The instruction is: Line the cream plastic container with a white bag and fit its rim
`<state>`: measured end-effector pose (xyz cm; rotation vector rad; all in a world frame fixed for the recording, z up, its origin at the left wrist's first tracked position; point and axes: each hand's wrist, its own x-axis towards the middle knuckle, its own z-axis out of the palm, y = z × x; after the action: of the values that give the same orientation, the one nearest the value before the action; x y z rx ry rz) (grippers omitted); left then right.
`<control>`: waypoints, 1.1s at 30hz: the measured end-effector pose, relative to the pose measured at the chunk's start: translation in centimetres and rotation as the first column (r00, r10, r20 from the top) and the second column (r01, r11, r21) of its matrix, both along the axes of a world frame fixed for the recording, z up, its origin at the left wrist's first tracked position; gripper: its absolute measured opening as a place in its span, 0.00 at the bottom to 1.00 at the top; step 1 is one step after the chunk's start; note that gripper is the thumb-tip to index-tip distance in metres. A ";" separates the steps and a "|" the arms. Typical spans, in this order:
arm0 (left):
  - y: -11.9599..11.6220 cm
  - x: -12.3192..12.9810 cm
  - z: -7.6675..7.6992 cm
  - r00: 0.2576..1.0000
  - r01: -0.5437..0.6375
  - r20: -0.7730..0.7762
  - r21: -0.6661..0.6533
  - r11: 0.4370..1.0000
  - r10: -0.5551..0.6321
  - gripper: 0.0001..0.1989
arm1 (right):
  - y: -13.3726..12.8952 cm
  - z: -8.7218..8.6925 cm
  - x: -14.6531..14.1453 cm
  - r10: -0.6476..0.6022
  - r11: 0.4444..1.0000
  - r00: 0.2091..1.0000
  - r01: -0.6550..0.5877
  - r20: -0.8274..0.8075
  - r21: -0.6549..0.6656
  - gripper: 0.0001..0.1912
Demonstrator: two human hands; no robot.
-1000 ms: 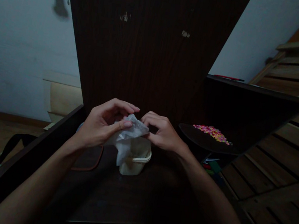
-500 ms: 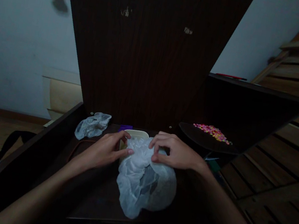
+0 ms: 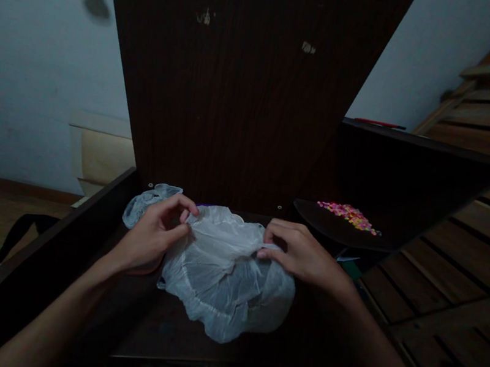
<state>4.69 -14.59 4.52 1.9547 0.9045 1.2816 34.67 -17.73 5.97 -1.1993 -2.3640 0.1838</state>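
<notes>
A thin, translucent white plastic bag [image 3: 224, 273] is spread between my hands, its loose folds hanging toward the front of the dark desk [image 3: 145, 341]. At its upper left edge, my left hand [image 3: 156, 228] pinches the film between thumb and fingers. My right hand [image 3: 294, 250] grips the bag's right edge, where a small fold sticks out between thumb and forefinger. Behind the bag, only a sliver of a pale container's rim [image 3: 238, 217] shows; the rest is covered.
Left of my left hand lies a crumpled clear plastic bag [image 3: 139, 205]. Small pink and yellow pieces [image 3: 349, 215] sit on a rounded dark shelf at right. A tall dark panel [image 3: 240, 96] rises behind the desk, and a raised side board [image 3: 54, 240] borders its left.
My left hand has moved left and slightly up, my right hand slightly right. The bag between them has been stretched wider and now hides most of the pale container.
</notes>
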 end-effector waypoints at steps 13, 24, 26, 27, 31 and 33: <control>4.9 -4.2 -4.1 0.716 -0.107 -0.672 0.159 0.981 0.187 0.17 | 4.6 -4.1 2.2 -0.305 0.951 0.952 0.303 -0.010 -0.063 0.18; 3.3 1.0 -4.8 0.969 0.020 -0.239 -0.192 0.981 -0.066 0.23 | 7.7 -5.1 -0.4 -0.129 0.947 0.941 0.023 -0.313 -0.319 0.11; 3.6 1.2 -5.5 0.983 0.044 -0.164 -0.243 0.969 -0.086 0.25 | 9.0 -6.2 -0.3 -0.199 0.948 0.889 0.069 -0.412 -0.309 0.11; 3.8 1.2 -5.9 0.987 0.051 -0.136 -0.263 0.963 -0.090 0.26 | 9.7 -6.7 -0.3 -0.228 0.950 0.863 0.095 -0.450 -0.299 0.11; 4.7 1.3 -7.1 0.990 0.054 -0.102 -0.339 0.939 -0.094 0.30 | 12.3 -8.6 -0.6 -0.301 0.940 0.812 0.165 -0.499 -0.298 0.12; 4.9 1.4 -7.7 0.990 0.041 -0.110 -0.391 0.919 -0.090 0.30 | 13.2 -10.0 -1.2 -0.325 0.934 0.805 0.190 -0.496 -0.303 0.09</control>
<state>6.09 -9.71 -3.17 1.7445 1.0550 0.8667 33.43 -4.57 -3.98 -1.3529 -1.6970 0.6437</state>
